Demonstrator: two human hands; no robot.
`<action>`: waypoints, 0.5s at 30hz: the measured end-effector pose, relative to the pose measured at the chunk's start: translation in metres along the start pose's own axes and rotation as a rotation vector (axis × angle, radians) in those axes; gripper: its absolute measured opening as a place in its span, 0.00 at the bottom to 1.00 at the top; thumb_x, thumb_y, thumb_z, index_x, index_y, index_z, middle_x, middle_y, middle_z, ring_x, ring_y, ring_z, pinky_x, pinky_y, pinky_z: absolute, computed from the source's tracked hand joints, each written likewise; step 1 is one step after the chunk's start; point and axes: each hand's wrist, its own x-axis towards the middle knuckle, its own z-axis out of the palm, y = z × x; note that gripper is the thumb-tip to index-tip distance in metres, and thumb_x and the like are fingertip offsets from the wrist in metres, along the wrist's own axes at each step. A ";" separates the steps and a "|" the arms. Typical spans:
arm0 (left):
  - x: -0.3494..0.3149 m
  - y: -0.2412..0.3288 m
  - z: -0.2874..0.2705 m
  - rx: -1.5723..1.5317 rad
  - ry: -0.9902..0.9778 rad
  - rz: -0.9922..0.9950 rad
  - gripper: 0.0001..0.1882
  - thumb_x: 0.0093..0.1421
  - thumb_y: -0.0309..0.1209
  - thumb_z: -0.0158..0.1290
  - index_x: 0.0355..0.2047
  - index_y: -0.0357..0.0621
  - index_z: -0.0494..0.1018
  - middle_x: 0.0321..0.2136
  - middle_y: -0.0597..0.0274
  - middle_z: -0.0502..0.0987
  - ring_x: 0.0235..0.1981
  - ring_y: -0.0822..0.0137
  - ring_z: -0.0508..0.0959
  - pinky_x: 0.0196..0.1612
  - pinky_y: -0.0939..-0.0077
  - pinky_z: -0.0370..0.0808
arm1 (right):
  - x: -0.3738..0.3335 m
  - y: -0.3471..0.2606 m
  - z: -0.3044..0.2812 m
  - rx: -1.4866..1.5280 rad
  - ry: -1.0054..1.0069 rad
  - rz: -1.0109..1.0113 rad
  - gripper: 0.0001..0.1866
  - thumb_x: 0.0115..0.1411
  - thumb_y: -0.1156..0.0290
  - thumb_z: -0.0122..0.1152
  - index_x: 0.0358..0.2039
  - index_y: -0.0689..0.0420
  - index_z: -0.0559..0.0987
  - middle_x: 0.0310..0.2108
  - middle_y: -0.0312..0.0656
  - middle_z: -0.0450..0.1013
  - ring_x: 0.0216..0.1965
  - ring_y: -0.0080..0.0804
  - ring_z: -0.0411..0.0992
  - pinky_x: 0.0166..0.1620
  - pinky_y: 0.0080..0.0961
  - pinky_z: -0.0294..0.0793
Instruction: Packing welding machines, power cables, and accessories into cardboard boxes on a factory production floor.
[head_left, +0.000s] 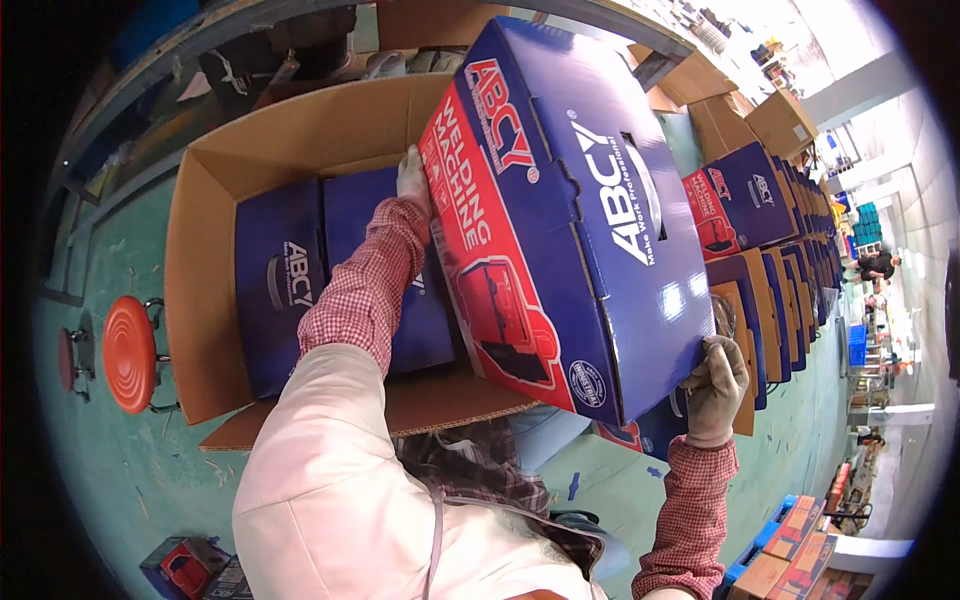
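Note:
A large glossy carton (pixel 560 250), dark blue with a red printed side and a white handle in its top, is held tilted between my two gloved hands. My left hand (pixel 413 180) presses against its red left side, partly hidden by the box. My right hand (pixel 718 390) grips the near right corner, thumb and fingers together. Below and to the left stands an open brown cardboard box (pixel 205 270). Inside it, two blue cartons sit side by side: the left carton (pixel 275 330) shows plainly, while my left arm partly covers the right carton (pixel 350 215). The held carton overlaps the brown box's right edge.
To the right runs a long row of similar blue cartons (pixel 760 200), some with brown flaps raised. A red round stool (pixel 130 355) stands at the left. A metal frame (pixel 150 60) crosses the far left. At bottom right, brown boxes (pixel 800 530) sit on a blue pallet.

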 end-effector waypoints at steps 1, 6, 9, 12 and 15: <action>-0.020 0.003 0.023 0.099 0.119 0.038 0.30 0.65 0.50 0.46 0.58 0.40 0.61 0.51 0.52 0.72 0.50 0.61 0.73 0.53 0.63 0.71 | 0.001 -0.004 -0.006 -0.021 0.013 -0.005 0.10 0.64 0.68 0.52 0.37 0.62 0.76 0.17 0.29 0.68 0.13 0.11 0.63 0.18 0.07 0.65; 0.022 -0.008 -0.035 0.044 0.090 0.209 0.34 0.62 0.47 0.53 0.60 0.35 0.60 0.55 0.51 0.69 0.53 0.60 0.70 0.56 0.68 0.66 | 0.036 -0.004 0.022 -0.485 -0.022 -0.359 0.11 0.64 0.70 0.51 0.41 0.61 0.77 0.30 0.34 0.72 0.29 0.15 0.68 0.34 0.13 0.68; 0.009 -0.016 -0.023 0.107 0.163 0.206 0.32 0.62 0.46 0.53 0.58 0.35 0.62 0.53 0.51 0.71 0.53 0.61 0.71 0.56 0.68 0.66 | 0.067 0.001 0.022 -0.610 0.065 -0.513 0.13 0.66 0.69 0.48 0.43 0.62 0.76 0.36 0.36 0.73 0.35 0.16 0.70 0.38 0.13 0.68; -0.014 -0.008 -0.003 0.040 0.078 0.147 0.29 0.62 0.46 0.52 0.55 0.36 0.65 0.49 0.53 0.73 0.47 0.63 0.74 0.52 0.67 0.70 | 0.082 0.002 0.002 -0.343 -0.014 -0.226 0.13 0.65 0.68 0.49 0.43 0.62 0.77 0.39 0.38 0.72 0.37 0.19 0.69 0.40 0.16 0.69; -0.045 0.001 0.005 -0.002 -0.061 0.102 0.29 0.62 0.48 0.52 0.54 0.39 0.65 0.47 0.56 0.74 0.44 0.64 0.76 0.49 0.66 0.73 | 0.098 0.012 -0.011 -0.399 0.017 -0.255 0.13 0.66 0.67 0.49 0.43 0.62 0.77 0.40 0.39 0.72 0.38 0.19 0.68 0.39 0.15 0.69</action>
